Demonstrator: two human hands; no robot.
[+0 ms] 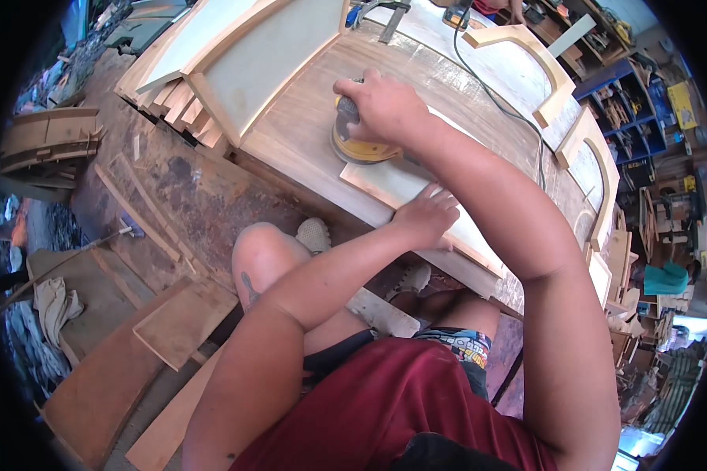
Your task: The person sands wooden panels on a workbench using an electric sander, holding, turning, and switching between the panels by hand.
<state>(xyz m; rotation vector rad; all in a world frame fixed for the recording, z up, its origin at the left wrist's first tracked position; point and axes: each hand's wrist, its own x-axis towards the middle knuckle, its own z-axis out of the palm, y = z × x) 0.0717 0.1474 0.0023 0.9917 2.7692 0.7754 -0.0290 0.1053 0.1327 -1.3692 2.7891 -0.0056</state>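
My right hand (pixel 385 106) is wrapped over the top of a yellow and black orbital sander (pixel 357 149). The sander sits on the far-left end of a pale panel with a light wooden frame (pixel 386 182), which lies flat on the workbench (pixel 306 110). Closer to my body, my left hand (pixel 428 217) grips the near edge of that framed panel, its fingers bent over the wood. My right forearm crosses above the panel and hides part of it.
Stacked framed panels (pixel 259 67) stand at the bench's left end. Curved wooden pieces (pixel 538 59) lie along the far right, and a dark cable (pixel 487 90) crosses the bench. Boards (pixel 184 322) lie on the lower left. Another person's hand (pixel 517 12) shows at the top.
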